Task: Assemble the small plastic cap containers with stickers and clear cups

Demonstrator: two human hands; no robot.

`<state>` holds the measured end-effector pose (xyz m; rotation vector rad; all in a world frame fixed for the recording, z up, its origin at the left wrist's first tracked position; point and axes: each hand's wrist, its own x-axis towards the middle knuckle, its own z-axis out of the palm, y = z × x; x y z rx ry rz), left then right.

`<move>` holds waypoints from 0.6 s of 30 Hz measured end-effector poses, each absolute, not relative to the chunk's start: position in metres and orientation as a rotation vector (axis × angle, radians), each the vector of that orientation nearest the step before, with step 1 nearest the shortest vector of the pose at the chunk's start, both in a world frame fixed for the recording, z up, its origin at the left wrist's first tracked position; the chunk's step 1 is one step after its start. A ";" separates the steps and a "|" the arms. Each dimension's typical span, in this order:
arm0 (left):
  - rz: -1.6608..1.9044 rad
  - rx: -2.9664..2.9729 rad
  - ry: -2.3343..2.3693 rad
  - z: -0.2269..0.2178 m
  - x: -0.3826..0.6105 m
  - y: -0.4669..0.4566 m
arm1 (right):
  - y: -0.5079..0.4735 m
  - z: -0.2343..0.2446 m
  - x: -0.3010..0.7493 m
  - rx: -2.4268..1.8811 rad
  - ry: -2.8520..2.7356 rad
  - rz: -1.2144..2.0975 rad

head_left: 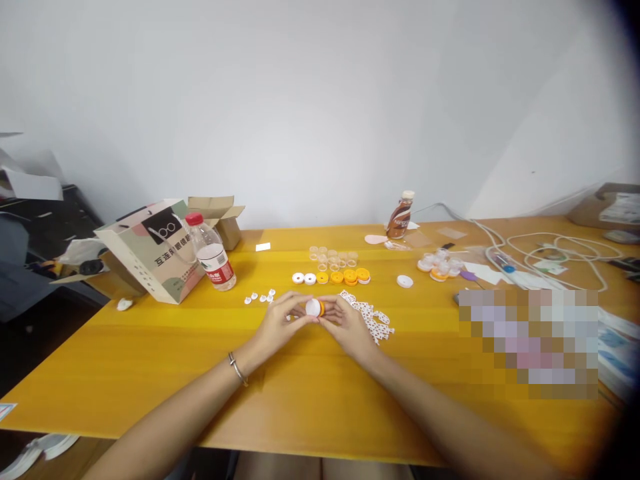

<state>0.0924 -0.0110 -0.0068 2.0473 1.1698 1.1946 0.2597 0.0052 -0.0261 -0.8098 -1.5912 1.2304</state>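
Observation:
Both my hands meet at the middle of the yellow table. My left hand pinches a small white round cap, and my right hand pinches an orange ring-shaped piece pressed against it. Just beyond the hands lie white discs, orange discs and small clear cups in rows. Tiny white bits are scattered at the left, and a white perforated sheet lies beside my right hand.
A paper bag, a water bottle with a red cap and an open carton stand at the left. A brown drink bottle stands at the back. White cables and more small parts lie at the right.

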 end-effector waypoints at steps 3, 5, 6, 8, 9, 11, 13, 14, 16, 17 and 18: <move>1.200 2.047 1.206 -0.008 0.092 -0.010 | 0.004 -0.026 0.259 -0.817 -1.597 1.214; 1.215 2.048 1.236 -0.008 0.093 -0.010 | 0.003 -0.025 0.258 -0.822 -1.595 1.196; 1.222 2.044 1.247 -0.008 0.093 -0.010 | 0.002 -0.025 0.258 -0.826 -1.598 1.183; 1.234 2.025 1.264 -0.008 0.093 -0.010 | 0.001 -0.025 0.257 -0.833 -1.613 1.144; 1.239 2.010 1.270 -0.009 0.093 -0.010 | 0.000 -0.025 0.257 -0.835 -1.627 1.119; 1.239 1.971 1.280 -0.011 0.093 -0.009 | -0.002 -0.025 0.257 -0.835 -1.664 1.068; 1.241 1.925 1.288 -0.013 0.093 -0.008 | -0.003 -0.026 0.257 -0.835 -1.702 1.008; 1.243 1.912 1.291 -0.014 0.093 -0.008 | -0.004 -0.026 0.258 -0.836 -1.719 0.977; 1.240 1.930 1.291 -0.015 0.093 -0.008 | -0.006 -0.027 0.258 -0.840 -1.741 0.924; 1.232 1.962 1.283 -0.014 0.092 -0.009 | -0.006 -0.027 0.258 -0.840 -1.750 0.908; 1.218 2.004 1.270 -0.013 0.091 -0.009 | -0.006 -0.027 0.258 -0.840 -1.757 0.898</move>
